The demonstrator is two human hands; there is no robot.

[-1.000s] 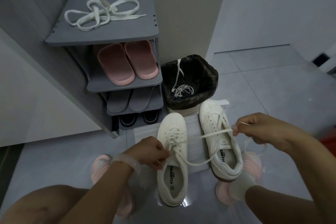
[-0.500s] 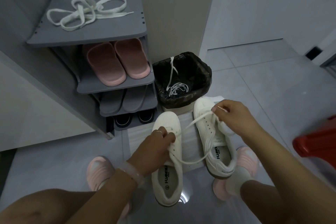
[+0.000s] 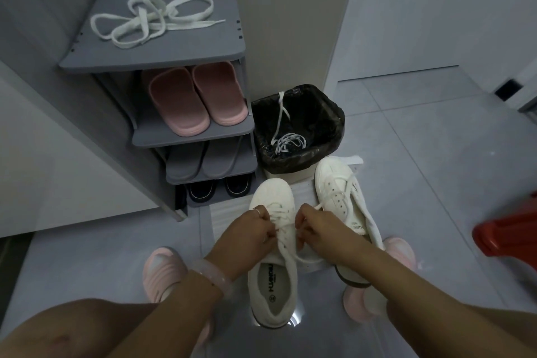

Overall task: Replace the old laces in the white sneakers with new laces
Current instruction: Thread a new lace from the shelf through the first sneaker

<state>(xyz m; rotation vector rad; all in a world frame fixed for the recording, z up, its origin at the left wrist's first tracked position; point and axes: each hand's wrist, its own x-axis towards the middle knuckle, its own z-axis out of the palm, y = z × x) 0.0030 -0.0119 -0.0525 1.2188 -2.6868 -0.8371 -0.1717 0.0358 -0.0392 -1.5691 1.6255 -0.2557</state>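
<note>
Directly below the person, two white sneakers stand on the grey tiled floor point(image 3: 421, 154), toes pointing to 12 o'clock. Both hands work over the left sneaker point(image 3: 273, 241). The left hand point(image 3: 250, 234), a ring on one finger and a pale bracelet point(image 3: 213, 273) on the wrist, has its fingers curled and pinches the lace point(image 3: 286, 241) at the eyelets. The right hand point(image 3: 315, 229) is likewise curled, gripping the same lace from the 3 o'clock side; the two hands are nearly touching. A loose run of that lace trails toward 5 o'clock. The right sneaker point(image 3: 344, 197) stands just beside, at 2 o'clock of the hands, partly laced.

At 12 o'clock of the sneakers sits a bin with a black liner point(image 3: 319, 113), a thin white lace point(image 3: 286, 141) coiled inside and draped up its far wall. At 10 o'clock stands a grey shoe rack point(image 3: 189, 58); a broad white lace point(image 3: 151, 20) lies tangled on its top shelf, pink slippers point(image 3: 197, 99) on the shelf below. A red object point(image 3: 508, 229) shows at 3 o'clock, blurred.
</note>
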